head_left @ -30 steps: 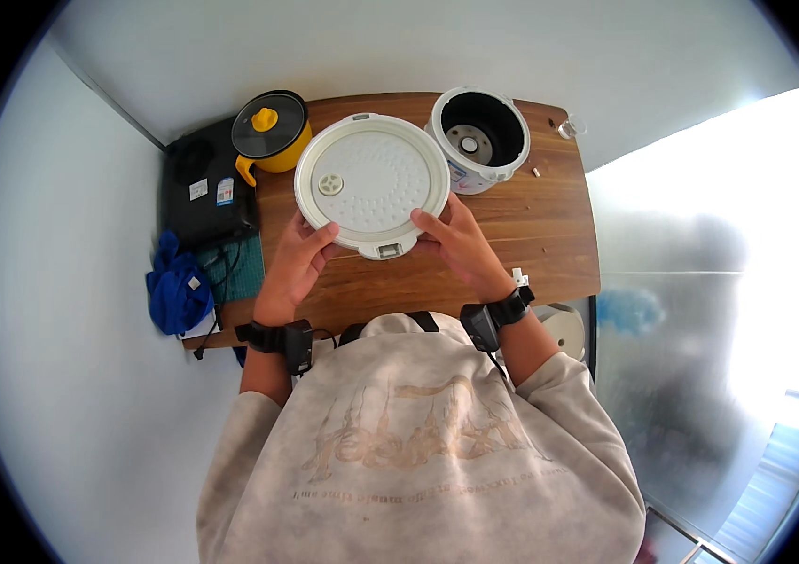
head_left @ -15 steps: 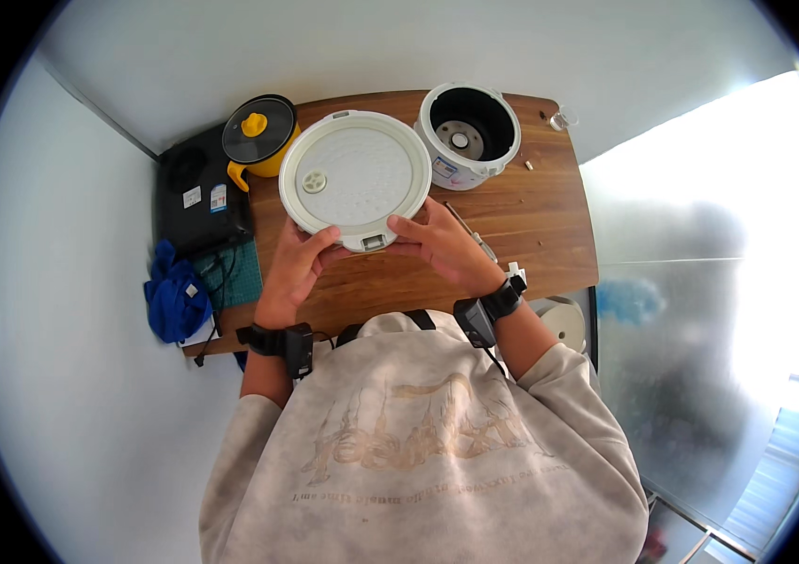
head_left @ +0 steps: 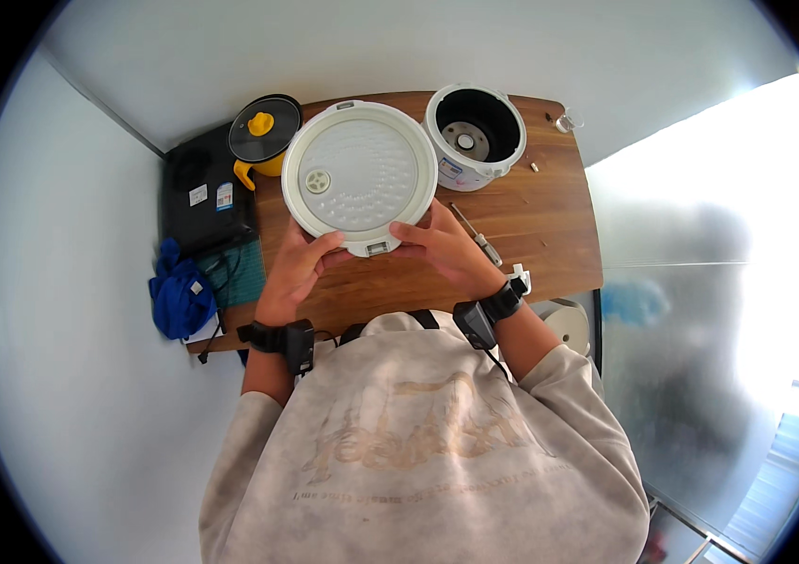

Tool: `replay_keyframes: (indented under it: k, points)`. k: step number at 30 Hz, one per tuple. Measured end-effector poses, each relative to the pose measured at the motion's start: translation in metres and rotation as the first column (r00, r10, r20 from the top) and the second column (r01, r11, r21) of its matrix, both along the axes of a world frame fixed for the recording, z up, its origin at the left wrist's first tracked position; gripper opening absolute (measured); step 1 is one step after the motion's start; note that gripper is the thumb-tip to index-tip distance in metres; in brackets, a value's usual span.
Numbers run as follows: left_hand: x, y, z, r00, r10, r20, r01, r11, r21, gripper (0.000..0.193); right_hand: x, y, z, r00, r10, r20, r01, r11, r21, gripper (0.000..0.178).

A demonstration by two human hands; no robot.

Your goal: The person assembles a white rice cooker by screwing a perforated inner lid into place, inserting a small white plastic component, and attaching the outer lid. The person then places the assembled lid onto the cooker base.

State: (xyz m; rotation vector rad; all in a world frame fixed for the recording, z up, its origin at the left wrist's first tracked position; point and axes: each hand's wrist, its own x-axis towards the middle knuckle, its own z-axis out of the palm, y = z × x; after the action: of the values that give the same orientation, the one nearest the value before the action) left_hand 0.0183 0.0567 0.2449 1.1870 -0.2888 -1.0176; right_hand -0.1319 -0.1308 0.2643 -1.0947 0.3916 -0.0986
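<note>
A round white rice cooker lid [head_left: 359,174] is held up over the near half of the table, its dimpled inner side facing me. My left hand [head_left: 303,260] grips its lower left rim, thumb on top and fingers underneath. On the lower right rim, my right hand [head_left: 446,246] holds it the same way. Between the two thumbs lies the lid's latch notch. The rice cooker body [head_left: 475,136] stands lidless at the back right, with a dark inside and a metal heating plate at its bottom. A screwdriver [head_left: 477,235] lies on the table just beyond my right hand.
A yellow pot [head_left: 266,136] with a dark lid stands at the back left. Beside it are a black appliance [head_left: 204,197], a green mat [head_left: 242,274] and a blue cloth [head_left: 180,296]. A small clear glass [head_left: 566,120] sits at the wooden table's [head_left: 550,221] far right corner.
The lid has tilted, its far edge rising slightly, so its dimpled surface catches more light. Both hands keep their hold. More of the screwdriver shows now.
</note>
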Motion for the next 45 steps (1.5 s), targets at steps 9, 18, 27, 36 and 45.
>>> replay_keyframes:
  k: [9,18,27,36,45]
  points:
    - [0.005,0.001,-0.002,0.995,0.029,-0.098,-0.031,0.999,-0.027,0.062,-0.002,-0.002,0.007,0.989,0.058,-0.133,-0.058,0.998,-0.003,0.055]
    - [0.006,0.002,-0.002,0.994,0.017,-0.111,-0.018,1.000,-0.010,0.064,-0.001,0.002,0.012,0.982,0.056,-0.182,-0.055,0.998,0.013,0.052]
    - [0.000,0.002,-0.003,0.998,-0.002,-0.065,-0.001,0.999,-0.039,0.072,-0.002,0.001,0.010,0.979,0.110,-0.169,-0.110,0.994,0.010,0.050]
    - [0.001,0.003,-0.011,0.998,-0.049,-0.034,0.049,0.999,-0.010,0.073,-0.003,0.000,0.003,0.986,0.114,-0.121,-0.123,0.990,-0.070,0.052]
    - [0.024,0.010,-0.007,0.981,-0.098,-0.168,0.084,0.993,-0.087,0.067,-0.005,-0.005,0.019,0.988,0.053,-0.143,-0.073,0.987,-0.143,0.055]
